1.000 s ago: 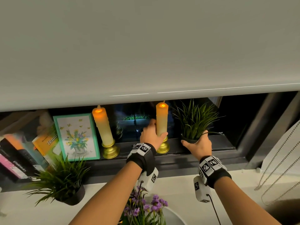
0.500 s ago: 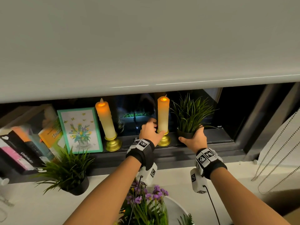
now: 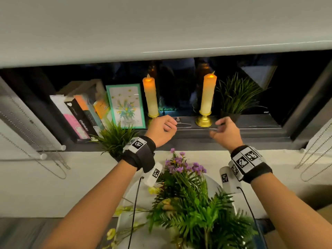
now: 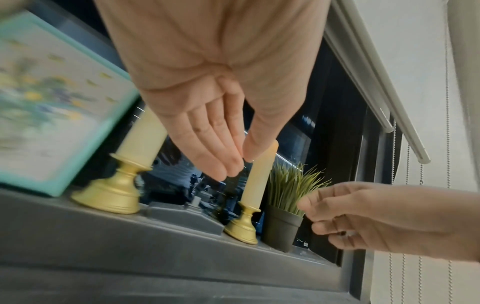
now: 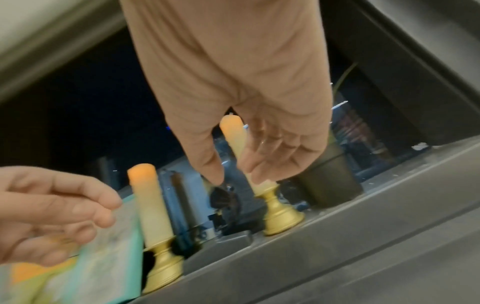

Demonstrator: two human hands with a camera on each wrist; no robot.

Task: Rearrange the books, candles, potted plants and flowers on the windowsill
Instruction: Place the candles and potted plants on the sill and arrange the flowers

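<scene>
On the dark windowsill [image 3: 251,131] stand, from left to right, leaning books [image 3: 80,117], a teal-framed flower picture [image 3: 125,106], a lit candle [image 3: 150,97] on a gold base, a second lit candle [image 3: 207,97] and a potted grass plant [image 3: 237,97]. A second potted plant [image 3: 115,139] sits lower, in front of the books. My left hand [image 3: 171,124] hovers between the two candles, fingers relaxed and holding nothing. My right hand [image 3: 221,123] hovers in front of the right candle [image 4: 259,181] and the pot [image 4: 283,226], also relaxed and holding nothing.
A bunch of purple flowers and ferns [image 3: 185,191] in a white vase stands just below my wrists. A grey roller blind [image 3: 161,29] hangs low over the window. Bead chains [image 3: 312,159] dangle at the right and a second blind [image 3: 27,126] at the left.
My left hand has let go of the right candle and my right hand of the potted plant. Both hands have drawn back to the sill's front edge.
</scene>
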